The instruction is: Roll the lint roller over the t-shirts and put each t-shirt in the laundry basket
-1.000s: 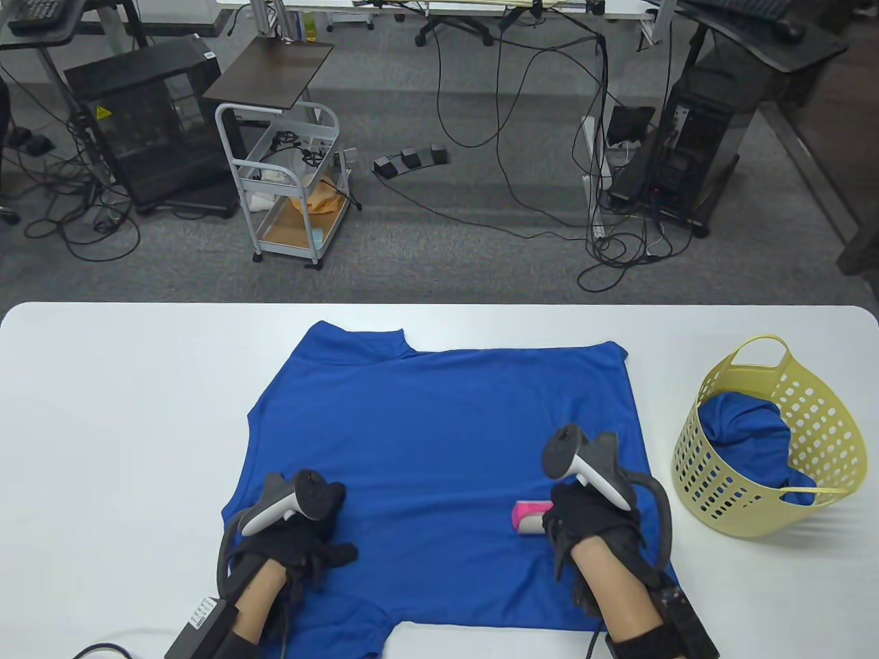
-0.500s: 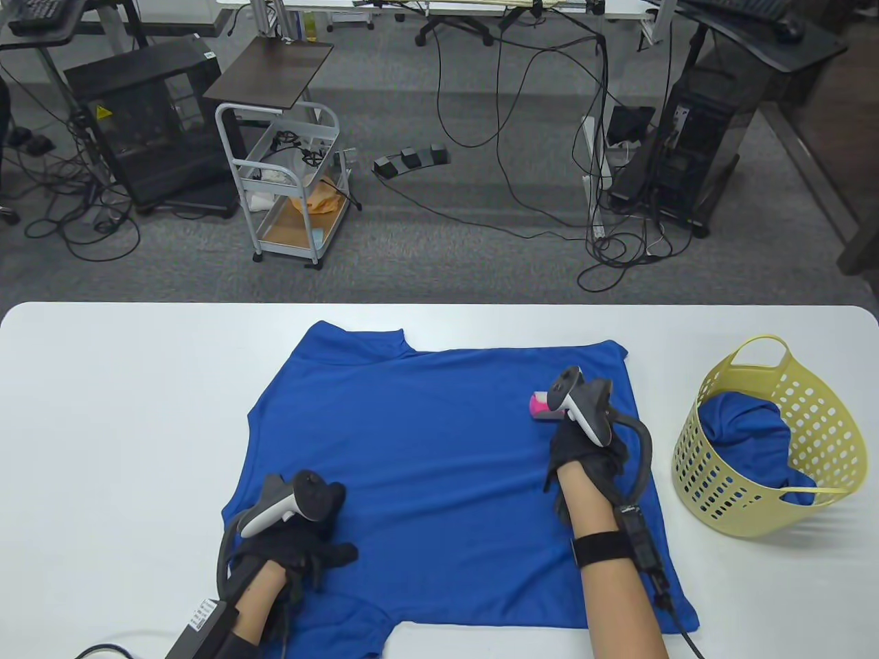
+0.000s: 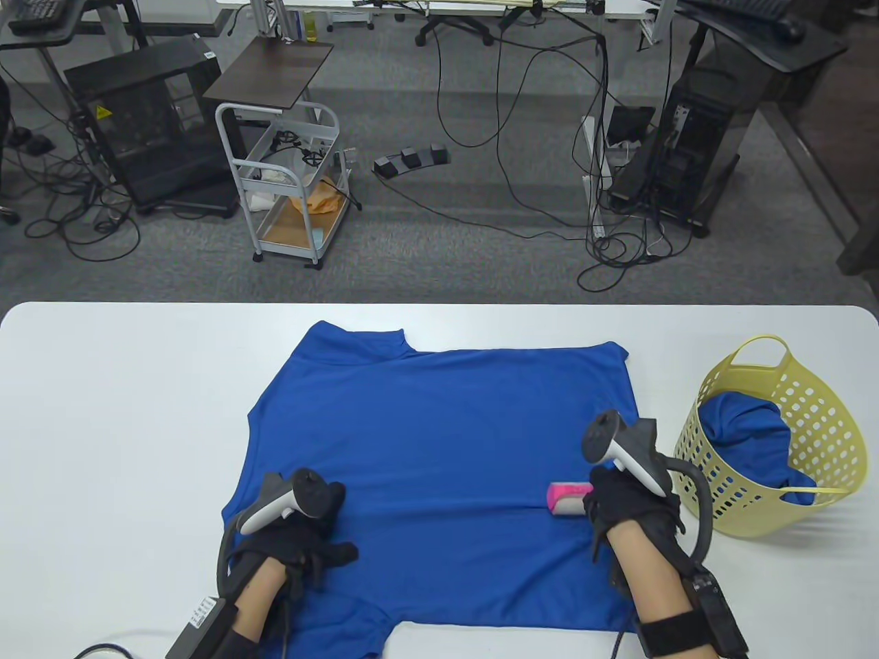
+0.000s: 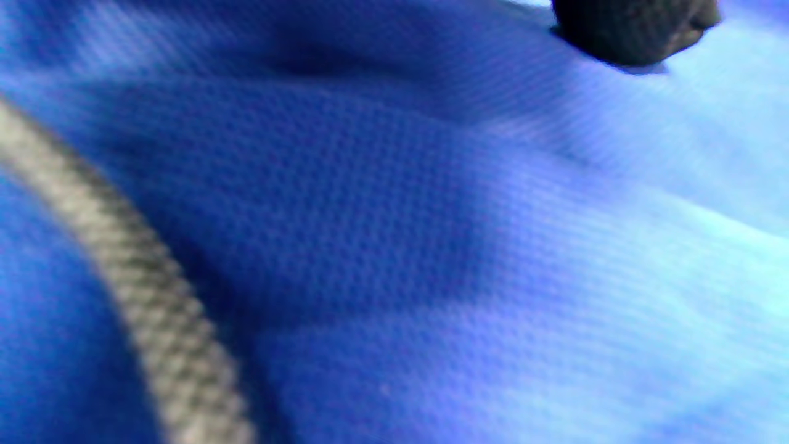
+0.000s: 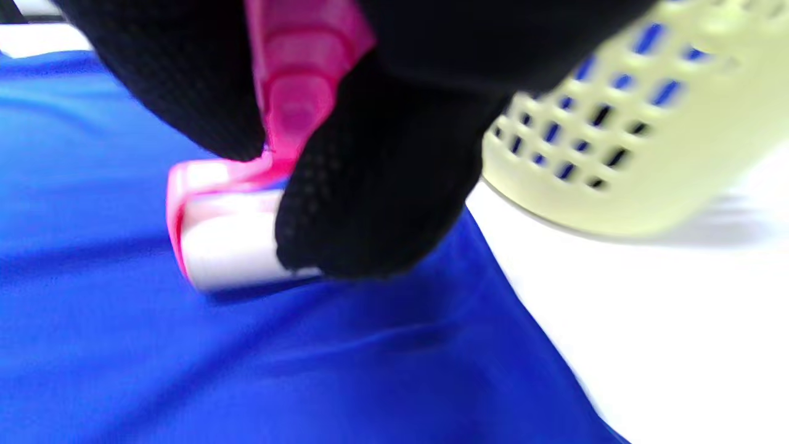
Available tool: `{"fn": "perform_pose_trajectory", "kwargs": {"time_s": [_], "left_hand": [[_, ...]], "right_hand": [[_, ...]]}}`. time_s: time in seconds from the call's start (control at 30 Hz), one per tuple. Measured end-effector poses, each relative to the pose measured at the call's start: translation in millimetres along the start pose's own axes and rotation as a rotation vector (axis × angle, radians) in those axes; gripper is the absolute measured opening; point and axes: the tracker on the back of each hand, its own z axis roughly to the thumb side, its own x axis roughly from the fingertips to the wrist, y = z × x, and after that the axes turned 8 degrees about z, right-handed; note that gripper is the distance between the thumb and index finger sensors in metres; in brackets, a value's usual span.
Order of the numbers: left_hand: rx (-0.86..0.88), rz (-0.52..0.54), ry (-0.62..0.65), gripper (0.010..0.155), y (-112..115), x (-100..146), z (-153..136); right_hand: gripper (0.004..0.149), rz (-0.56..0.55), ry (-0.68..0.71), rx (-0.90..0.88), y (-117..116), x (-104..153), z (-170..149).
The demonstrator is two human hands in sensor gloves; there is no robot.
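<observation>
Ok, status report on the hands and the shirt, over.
Right hand grips lint roller on blue t-shirt. Left hand presses shirt flat. Nothing in the way.

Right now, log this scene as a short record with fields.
shirt on table: blue t-shirt spread flat on the white table
left hand: rests on the shirt's near left part
right hand: holds the pink lint roller, roll on the shirt's right side
basket: yellow laundry basket on the right, tilted, blue cloth inside
</observation>
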Motion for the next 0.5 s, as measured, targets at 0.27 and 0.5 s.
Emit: {"fn": "perform_pose_trajectory", "kwargs": {"time_s": [0.27,0.5], "left_hand": [[0.008,0.02,-0.005,0.091,1,0,-2],[0.008,0.015,-0.006,0.09,1,0,-3]], "right_hand": [[0.048,-0.024,-0.018,-0.019,-14,13,-10],[0.051,-0.157,-0.124,-0.239,19,-76,15]]}}
